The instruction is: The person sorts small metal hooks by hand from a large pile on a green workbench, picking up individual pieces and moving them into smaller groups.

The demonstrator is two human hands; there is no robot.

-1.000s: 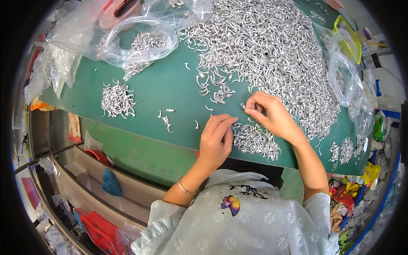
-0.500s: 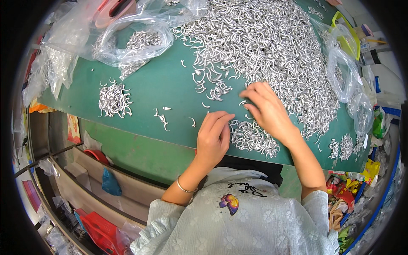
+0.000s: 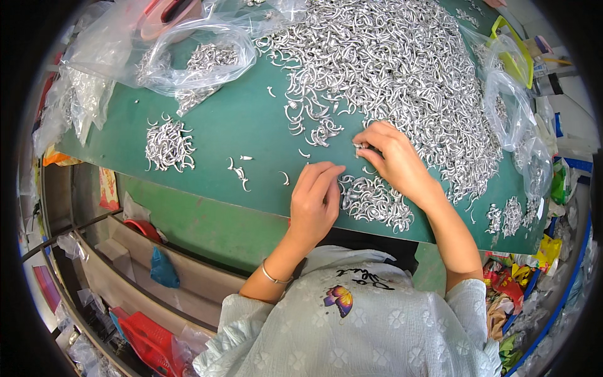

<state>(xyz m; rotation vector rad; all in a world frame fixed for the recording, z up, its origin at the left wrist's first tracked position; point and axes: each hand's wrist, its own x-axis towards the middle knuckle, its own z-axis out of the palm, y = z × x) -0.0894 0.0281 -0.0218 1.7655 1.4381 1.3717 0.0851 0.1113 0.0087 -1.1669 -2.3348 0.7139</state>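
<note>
A large heap of small curved silver metal pieces (image 3: pixel 402 69) covers the far middle and right of the green table. At the heap's near edge my right hand (image 3: pixel 397 160) pinches a small silver piece (image 3: pixel 358 146) between thumb and fingertips. Below that hand lies a smaller pile of the curved pieces (image 3: pixel 377 204), by the table's front edge. My left hand (image 3: pixel 314 200) rests just left of this pile, fingers bent and pressed together. Whatever its fingertips hold, if anything, is hidden.
Another small pile (image 3: pixel 169 146) lies on the left, with a few loose pieces (image 3: pixel 239 173) nearer me. Clear plastic bags (image 3: pixel 207 69) with silver pieces stand at the back left. At the right are more bags (image 3: pixel 512 113), a yellow-green basket (image 3: pixel 512 53) and small piles (image 3: pixel 512 217).
My right hand's fingers have closed from spread to a pinch on a small silver piece near the heap. The left hand has barely moved.
</note>
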